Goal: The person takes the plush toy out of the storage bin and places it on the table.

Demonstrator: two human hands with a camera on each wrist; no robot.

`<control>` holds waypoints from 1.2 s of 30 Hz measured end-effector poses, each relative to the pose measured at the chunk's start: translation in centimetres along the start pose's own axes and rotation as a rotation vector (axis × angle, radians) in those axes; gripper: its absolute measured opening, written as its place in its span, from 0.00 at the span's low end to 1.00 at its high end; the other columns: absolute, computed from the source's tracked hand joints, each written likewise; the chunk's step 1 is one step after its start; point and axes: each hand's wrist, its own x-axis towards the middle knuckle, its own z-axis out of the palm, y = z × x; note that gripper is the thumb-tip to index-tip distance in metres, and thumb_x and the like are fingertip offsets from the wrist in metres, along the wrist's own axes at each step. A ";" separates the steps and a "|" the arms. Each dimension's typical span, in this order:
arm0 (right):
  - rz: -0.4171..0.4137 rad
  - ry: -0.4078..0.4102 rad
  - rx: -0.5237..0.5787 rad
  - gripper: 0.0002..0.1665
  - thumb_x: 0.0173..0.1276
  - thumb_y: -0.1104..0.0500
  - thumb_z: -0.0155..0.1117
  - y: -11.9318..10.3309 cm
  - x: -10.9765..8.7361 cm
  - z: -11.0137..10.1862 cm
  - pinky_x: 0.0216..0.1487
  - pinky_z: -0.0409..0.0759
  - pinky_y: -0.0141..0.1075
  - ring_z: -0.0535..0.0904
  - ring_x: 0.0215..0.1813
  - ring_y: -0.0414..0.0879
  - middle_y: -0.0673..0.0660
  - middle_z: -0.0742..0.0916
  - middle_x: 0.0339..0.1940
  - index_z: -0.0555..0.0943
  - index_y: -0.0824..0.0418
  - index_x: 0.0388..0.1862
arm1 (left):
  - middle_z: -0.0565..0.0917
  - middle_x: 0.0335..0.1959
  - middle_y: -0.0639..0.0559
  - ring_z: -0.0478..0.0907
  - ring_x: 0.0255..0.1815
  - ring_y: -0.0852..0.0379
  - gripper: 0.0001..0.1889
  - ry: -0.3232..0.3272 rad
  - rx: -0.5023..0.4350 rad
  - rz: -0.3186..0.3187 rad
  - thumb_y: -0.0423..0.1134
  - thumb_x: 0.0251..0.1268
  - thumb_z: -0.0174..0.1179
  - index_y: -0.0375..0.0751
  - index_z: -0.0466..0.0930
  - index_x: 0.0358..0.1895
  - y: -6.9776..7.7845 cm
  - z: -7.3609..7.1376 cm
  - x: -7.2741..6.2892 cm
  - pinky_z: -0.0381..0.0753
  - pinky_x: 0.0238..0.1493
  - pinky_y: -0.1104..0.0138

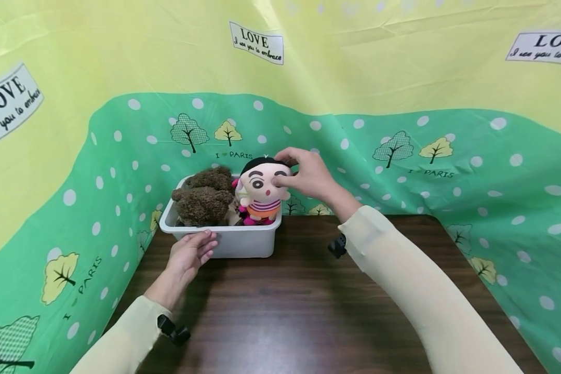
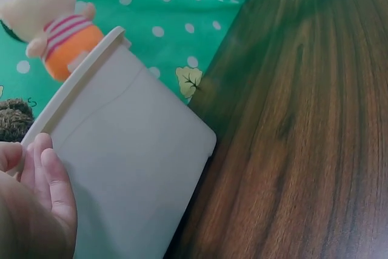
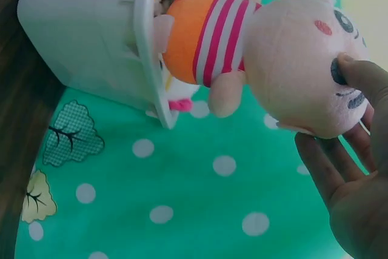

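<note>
A plush doll [image 1: 263, 189] with black hair, a striped top and orange shorts stands upright at the right end of a white plastic bin [image 1: 243, 241]. My right hand [image 1: 308, 174] grips its head, thumb across the face and fingers behind. Seen from the right wrist, the doll's feet [image 3: 162, 31] are at the bin's rim. My left hand [image 1: 194, 252] holds the bin's front rim, thumb by the edge and fingers against the outer wall. Brown fuzzy plush toys [image 1: 203, 205] fill the bin's left side. Something pink [image 1: 250, 221] shows beneath the doll.
The bin stands on a dark wood table [image 1: 299, 306], near its back left corner. A green and yellow printed cloth [image 1: 350, 140] hangs behind and along both sides. A small black device [image 1: 337, 246] is strapped at the right wrist, another [image 1: 173, 330] at the left.
</note>
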 end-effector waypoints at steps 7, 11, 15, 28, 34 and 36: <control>0.038 0.097 0.045 0.30 0.61 0.50 0.80 1.1 -0.7 -2.8 0.53 0.83 0.47 0.82 0.56 0.49 0.53 0.87 0.55 0.82 0.56 0.59 | 0.92 0.33 0.59 0.89 0.35 0.63 0.06 -0.012 0.010 0.002 0.40 0.74 0.63 0.47 0.76 0.47 -0.1 -0.2 0.3 0.84 0.36 0.71; 0.063 0.135 0.055 0.30 0.61 0.51 0.80 2.2 -1.3 -4.2 0.52 0.83 0.48 0.82 0.56 0.51 0.56 0.87 0.56 0.81 0.58 0.61 | 0.92 0.33 0.59 0.89 0.34 0.63 0.07 -0.015 0.009 0.013 0.40 0.74 0.63 0.48 0.74 0.47 -0.1 -0.1 0.3 0.83 0.35 0.71; 0.105 0.163 0.006 0.30 0.62 0.51 0.79 4.0 -1.9 -4.8 0.52 0.82 0.49 0.82 0.56 0.52 0.58 0.87 0.55 0.82 0.58 0.61 | 0.92 0.33 0.59 0.89 0.34 0.63 0.06 -0.024 0.006 0.017 0.40 0.74 0.62 0.48 0.75 0.46 -0.2 -0.1 0.2 0.82 0.35 0.71; 0.273 0.078 -0.073 0.29 0.66 0.53 0.76 12.6 -3.6 -0.3 0.57 0.81 0.53 0.81 0.59 0.58 0.63 0.86 0.58 0.80 0.60 0.64 | 0.92 0.32 0.60 0.88 0.33 0.63 0.02 -0.019 -0.014 0.000 0.41 0.73 0.64 0.50 0.80 0.42 -0.2 -0.2 0.2 0.80 0.34 0.72; 0.342 0.017 -0.071 0.29 0.69 0.54 0.73 14.7 -4.1 1.7 0.57 0.80 0.54 0.79 0.61 0.59 0.62 0.83 0.64 0.78 0.57 0.67 | 0.92 0.32 0.60 0.88 0.32 0.63 0.04 -0.008 -0.023 0.004 0.41 0.75 0.62 0.48 0.77 0.45 -0.4 0.1 0.3 0.80 0.33 0.71; 0.355 0.014 -0.078 0.29 0.70 0.54 0.72 15.4 -4.3 2.4 0.54 0.79 0.53 0.79 0.60 0.59 0.62 0.83 0.65 0.78 0.57 0.68 | 0.92 0.32 0.59 0.88 0.32 0.63 0.05 -0.003 -0.021 0.008 0.40 0.75 0.62 0.48 0.76 0.46 -0.4 0.1 0.3 0.80 0.33 0.71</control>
